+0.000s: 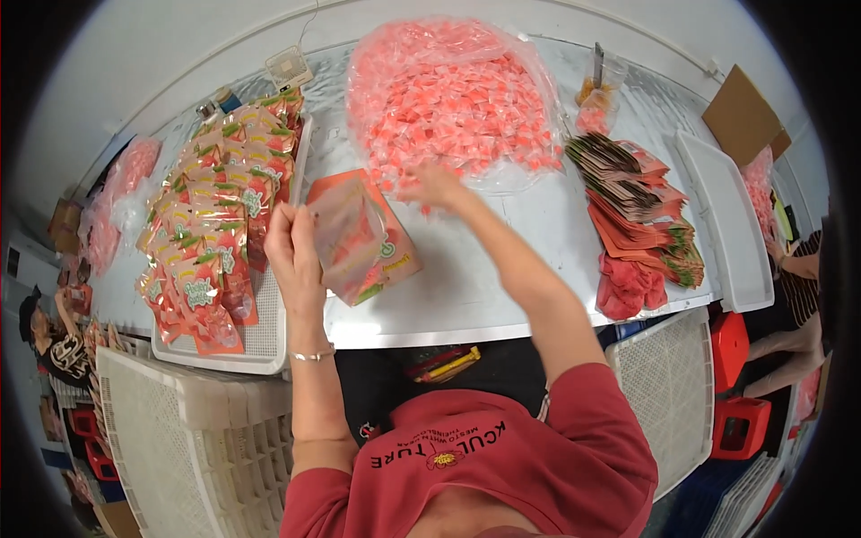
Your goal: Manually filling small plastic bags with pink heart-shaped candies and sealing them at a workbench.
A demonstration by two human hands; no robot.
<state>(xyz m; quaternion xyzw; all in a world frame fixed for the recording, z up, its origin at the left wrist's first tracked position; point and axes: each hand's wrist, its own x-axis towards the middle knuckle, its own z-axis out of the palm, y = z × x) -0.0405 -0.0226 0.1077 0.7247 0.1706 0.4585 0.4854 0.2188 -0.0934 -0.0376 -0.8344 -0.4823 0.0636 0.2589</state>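
Note:
My left hand [294,242] is closed on the upper edge of a pink and clear stand-up pouch [395,238]. The pouch is tilted over the table, and reddish pieces show through its clear front. My right hand [435,186] is at the near edge of a big heap of pink wrapped candies [457,117]. Its fingers are smeared by motion, so I cannot make out whether they grip a candy. The heap lies in a large clear plastic bag [390,49] spread wide on the table.
Left, filled pouches [211,220] crowd a white tray [266,336]. Right, there are stacked flat pouches [628,193], a pink cloth [628,285], a white tray [731,224] and a cup [603,76]. Crates [188,421] stand below the table [502,260]. Other people work at both sides.

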